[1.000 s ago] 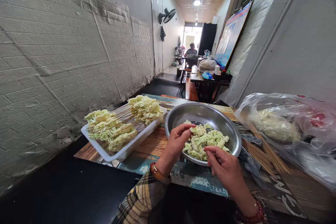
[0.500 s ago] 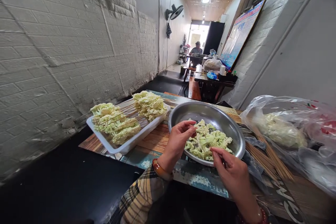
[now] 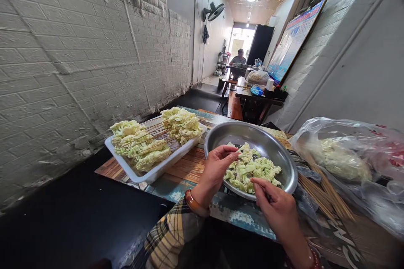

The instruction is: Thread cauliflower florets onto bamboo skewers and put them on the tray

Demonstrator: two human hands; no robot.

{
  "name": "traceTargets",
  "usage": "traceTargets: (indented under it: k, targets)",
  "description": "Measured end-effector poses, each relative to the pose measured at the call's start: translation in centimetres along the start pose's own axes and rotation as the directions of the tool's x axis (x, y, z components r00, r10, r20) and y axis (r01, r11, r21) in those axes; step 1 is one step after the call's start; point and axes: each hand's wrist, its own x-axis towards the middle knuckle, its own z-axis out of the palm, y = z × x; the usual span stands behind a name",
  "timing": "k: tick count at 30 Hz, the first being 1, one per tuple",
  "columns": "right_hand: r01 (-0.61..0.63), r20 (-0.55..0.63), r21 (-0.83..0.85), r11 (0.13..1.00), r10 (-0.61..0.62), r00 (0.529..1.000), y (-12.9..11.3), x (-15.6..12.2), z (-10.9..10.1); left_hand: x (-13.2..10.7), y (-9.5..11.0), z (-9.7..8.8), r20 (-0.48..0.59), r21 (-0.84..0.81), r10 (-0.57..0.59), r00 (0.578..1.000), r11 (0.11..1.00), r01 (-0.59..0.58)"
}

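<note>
A wide metal bowl [image 3: 285, 155] holds loose cauliflower florets [image 3: 252, 169]. Over its left side, my left hand [image 3: 219, 168] is closed in a pinch, its fingertips right by a floret; whether they grip it I cannot tell. My right hand [image 3: 277, 206] pinches thumb and forefinger together over the bowl's near rim, and what lies in the pinch is too small to make out. Left of the bowl, a white plastic tray [image 3: 172, 163] carries cauliflower skewers [image 3: 142, 147], heaped at both ends with their thin sticks lying across the middle.
Bare wooden skewers [image 3: 325, 197] lie on a plastic bag right of the bowl. Behind them rests a clear bag of cauliflower [image 3: 344, 155]. The painted wooden table [image 3: 186, 172] runs beneath everything. Farther back are another table [image 3: 259, 96], a bench [image 3: 234, 105] and a seated person [image 3: 240, 56].
My hands stay pinched over the bowl and have barely moved, the fingertips drawing slightly closer together. The whole view has shifted a little.
</note>
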Motion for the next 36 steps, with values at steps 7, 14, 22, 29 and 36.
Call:
traceTargets:
  k: [7,14,22,29,36]
  targets:
    - [0.015,-0.05,0.015,1.0,-0.014,0.999,-0.39,0.08,0.01,0.02,-0.22,-0.22,0.017,0.016,0.009,1.0,1.0,-0.01]
    - [0.027,-0.069,0.005,1.0,-0.027,0.997,-0.47,0.08,-0.03,0.04,-0.36,-0.3,0.02,0.016,0.017,1.0,1.0,-0.018]
    - [0.081,-0.08,-0.032,0.996,-0.083,0.993,-0.41,0.35,-0.07,-0.04,-0.51,-0.3,0.009,0.047,0.035,0.999,0.998,-0.035]
    - [0.078,-0.089,-0.038,0.996,-0.081,0.993,-0.44,0.22,0.22,-0.21,-0.34,-0.21,0.051,0.117,0.048,0.998,0.992,-0.053]
    - [0.053,-0.083,-0.016,0.998,-0.055,0.995,-0.54,0.36,0.68,-0.39,-0.16,-0.11,0.046,0.199,0.069,0.997,0.977,-0.077]
